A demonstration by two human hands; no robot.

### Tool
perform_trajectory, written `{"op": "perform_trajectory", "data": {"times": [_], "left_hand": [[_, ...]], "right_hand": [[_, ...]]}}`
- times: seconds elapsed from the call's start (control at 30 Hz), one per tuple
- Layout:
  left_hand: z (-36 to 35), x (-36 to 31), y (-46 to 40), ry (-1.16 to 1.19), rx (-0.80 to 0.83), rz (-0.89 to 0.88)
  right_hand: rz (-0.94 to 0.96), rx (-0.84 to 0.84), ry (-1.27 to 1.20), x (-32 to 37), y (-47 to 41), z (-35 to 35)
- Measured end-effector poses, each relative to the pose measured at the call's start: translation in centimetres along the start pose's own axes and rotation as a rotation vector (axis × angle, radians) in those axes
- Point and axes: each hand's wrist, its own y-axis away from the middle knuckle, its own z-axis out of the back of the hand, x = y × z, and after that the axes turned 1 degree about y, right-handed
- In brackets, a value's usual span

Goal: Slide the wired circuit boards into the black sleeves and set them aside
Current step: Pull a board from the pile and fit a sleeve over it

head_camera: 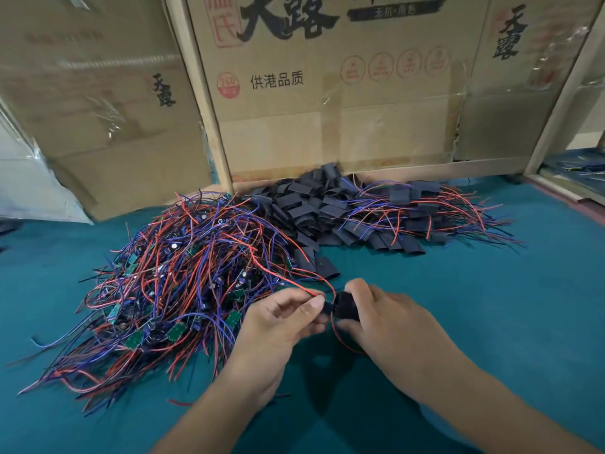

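Observation:
A big tangled heap of green circuit boards (170,290) with red and blue wires lies on the left of the green table. Behind it sits a pile of empty black sleeves (314,211). To the right lie sleeved boards (425,211) with wires sticking out. Just in front of the heap, my right hand (386,319) grips a black sleeve (347,304) between thumb and fingers. My left hand (284,316) pinches a wired board at the sleeve's left mouth; the board itself is mostly hidden. Its red wire (288,276) loops up over the sleeve.
Large cardboard boxes (327,93) stand upright along the back of the green table surface (491,306). A wooden frame post (556,93) rises at the right, with more wires on a surface beyond it. Crumpled plastic sheet (29,191) lies at the far left.

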Motion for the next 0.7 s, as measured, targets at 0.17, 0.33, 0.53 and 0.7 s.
{"op": "perform_trajectory", "data": {"times": [0.17,0.33,0.53,0.7], "left_hand": [[0.02,-0.15,-0.02,0.096,0.021,0.044],[-0.16,-0.05,0.16,-0.002,0.005,0.031],[0.05,-0.41,0.16,-0.044,0.017,0.022],[-0.02,-0.38,0.22,-0.106,0.021,0.0]], "right_hand": [[0.039,-0.001,-0.017,0.18,0.12,0.36],[0.084,-0.03,0.03,0.35,0.24,0.46],[0.09,-0.048,-0.036,0.13,0.4,0.64],[0.087,-0.055,-0.146,0.13,0.54,0.73]]}}
